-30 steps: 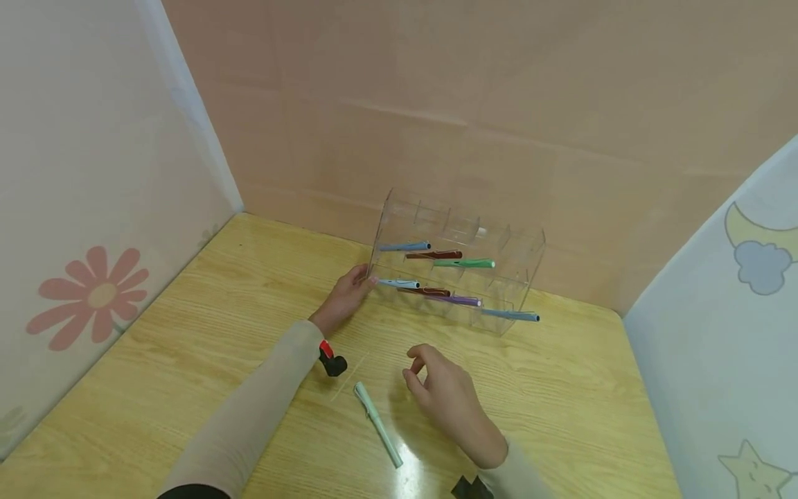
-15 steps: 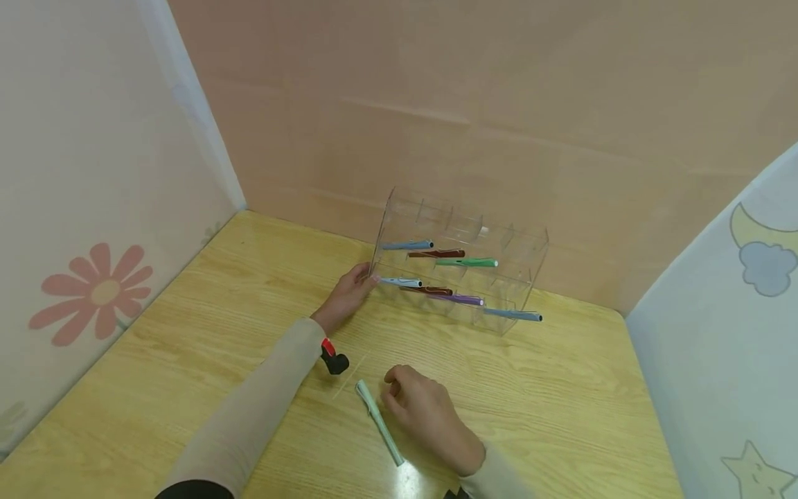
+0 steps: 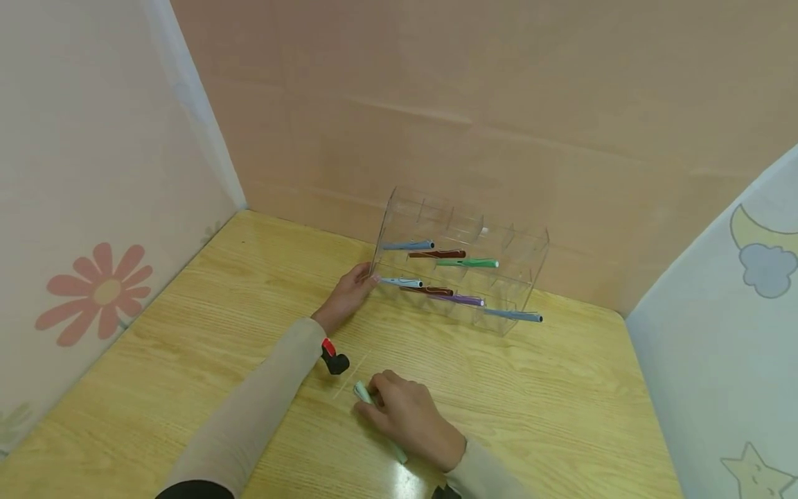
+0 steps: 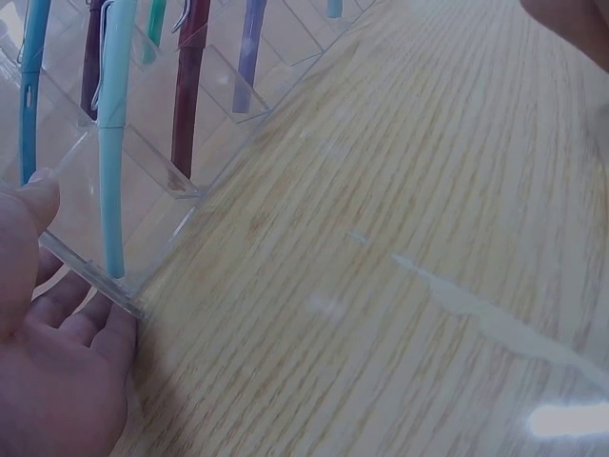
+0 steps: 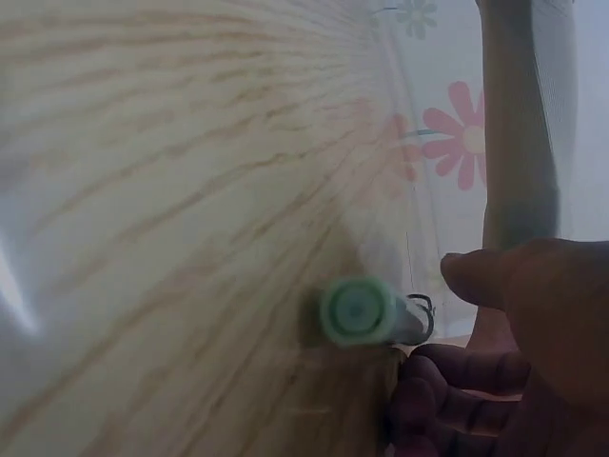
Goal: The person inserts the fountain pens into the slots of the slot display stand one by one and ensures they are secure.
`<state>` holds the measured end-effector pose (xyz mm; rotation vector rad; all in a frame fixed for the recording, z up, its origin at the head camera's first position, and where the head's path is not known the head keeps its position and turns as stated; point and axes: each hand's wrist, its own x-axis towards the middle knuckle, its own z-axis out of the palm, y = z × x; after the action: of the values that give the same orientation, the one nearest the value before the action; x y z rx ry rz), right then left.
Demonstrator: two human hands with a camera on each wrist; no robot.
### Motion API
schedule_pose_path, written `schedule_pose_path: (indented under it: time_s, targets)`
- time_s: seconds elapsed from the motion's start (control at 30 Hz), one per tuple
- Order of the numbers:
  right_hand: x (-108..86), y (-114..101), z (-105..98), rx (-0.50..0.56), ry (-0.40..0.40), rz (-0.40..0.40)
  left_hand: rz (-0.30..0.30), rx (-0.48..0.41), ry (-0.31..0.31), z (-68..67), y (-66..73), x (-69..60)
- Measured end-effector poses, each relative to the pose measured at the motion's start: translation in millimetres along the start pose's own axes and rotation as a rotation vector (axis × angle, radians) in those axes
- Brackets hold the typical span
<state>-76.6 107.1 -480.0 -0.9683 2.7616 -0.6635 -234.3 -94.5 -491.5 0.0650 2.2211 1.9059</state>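
Observation:
A clear acrylic pen stand (image 3: 383, 230) stands at the back of the table. My left hand (image 3: 344, 298) grips its left side panel, the thumb (image 4: 40, 198) at the front and the fingers on the outer side. Above the table my right hand (image 3: 411, 419) reaches over a light green pen (image 3: 361, 392), which lies on the wood partly hidden under it. In the right wrist view, the green pen's end (image 5: 358, 310) sits beside the bent fingers (image 5: 419, 395). The thumb (image 5: 471, 276) is apart from the pen.
The stand bears several pens: blue (image 3: 408, 246), brown (image 3: 436, 254), green (image 3: 467, 263), pale blue (image 3: 402, 283), purple (image 3: 458, 299) and a grey-blue one (image 3: 514, 315) jutting at right. Fabric walls (image 3: 449, 104) enclose the wooden table (image 3: 561, 388).
My right hand has moved left and down onto the light green pen, now covering its middle. The left hand stays on the stand.

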Motion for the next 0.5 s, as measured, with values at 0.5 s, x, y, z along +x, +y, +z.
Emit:
schedule_pose_path:
  time_s: [0.5]
  targets:
    - [14.4,-3.6,5.4,-0.030,-0.044,0.085,0.022,0.028,0.021,0.4,-1.6,2.1]
